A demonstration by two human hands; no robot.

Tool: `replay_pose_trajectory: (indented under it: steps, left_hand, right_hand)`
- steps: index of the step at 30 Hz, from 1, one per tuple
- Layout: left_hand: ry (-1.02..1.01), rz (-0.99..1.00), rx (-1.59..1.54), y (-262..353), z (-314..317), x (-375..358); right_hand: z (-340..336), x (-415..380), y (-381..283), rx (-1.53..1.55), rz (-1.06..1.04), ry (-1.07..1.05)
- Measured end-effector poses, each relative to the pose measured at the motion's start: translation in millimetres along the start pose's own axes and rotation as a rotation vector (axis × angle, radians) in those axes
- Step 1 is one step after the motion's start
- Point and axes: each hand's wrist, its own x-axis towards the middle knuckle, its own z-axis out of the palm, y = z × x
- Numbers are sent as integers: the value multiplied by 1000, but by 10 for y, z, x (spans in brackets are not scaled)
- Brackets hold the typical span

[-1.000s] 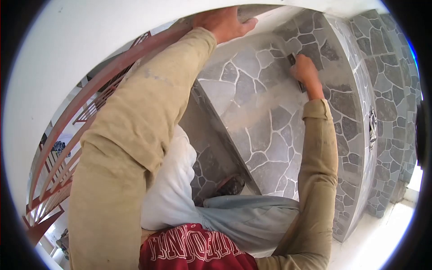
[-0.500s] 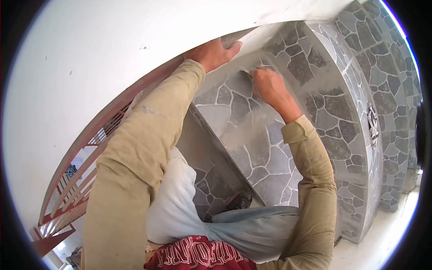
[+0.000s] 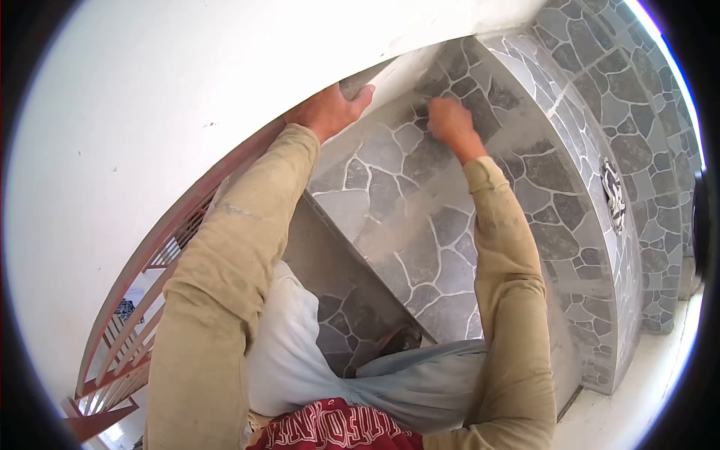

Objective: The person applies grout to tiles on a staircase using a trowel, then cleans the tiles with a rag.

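Observation:
I face a slanted surface clad in grey irregular stone pieces with pale joints (image 3: pixel 420 225). My left hand (image 3: pixel 326 112) lies flat on its upper edge, where the stone meets the white wall, and holds nothing. My right hand (image 3: pixel 450 124) is closed in a fist and presses against the stones just right of the left hand. The small flat scraper it grips is almost wholly hidden inside the fist. Both arms wear tan sleeves.
A white wall (image 3: pixel 150 112) curves overhead on the left, with a red-brown railing (image 3: pixel 142 300) below it. More stone cladding wraps round to the right, with a round patterned inset (image 3: pixel 615 195). A shoe (image 3: pixel 401 339) stands on the lower step. Pale floor (image 3: pixel 637 412) lies bottom right.
My right hand swept left across the stones with the scraper, then settled close beside my left hand. My view has tilted, so both hands sit lower in the frame.

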Motion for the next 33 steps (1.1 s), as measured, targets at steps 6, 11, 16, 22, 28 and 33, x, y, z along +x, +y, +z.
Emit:
replay_pose_trajectory:
  steps: [6, 11, 16, 22, 28, 33]
  left_hand:
    - [132, 107, -4, -55, 112, 21]
    - [19, 19, -49, -68, 59, 2]
    - [184, 107, 17, -80, 120, -6]
    - [117, 65, -58, -113, 123, 2]
    - [103, 91, -45, -140, 131, 17]
    - [-32, 28, -129, -113, 183, 38]
  right_hand:
    - [256, -233, -52, -72, -186, 250]
    - [-137, -18, 147, 18, -8, 78]
    - [-1008, -102, 96, 28, 253, 169]
    - [-113, 98, 90, -89, 172, 5]
    - [-204, 41, -61, 7, 166, -51]
    - [-147, -7, -182, -67, -11, -89]
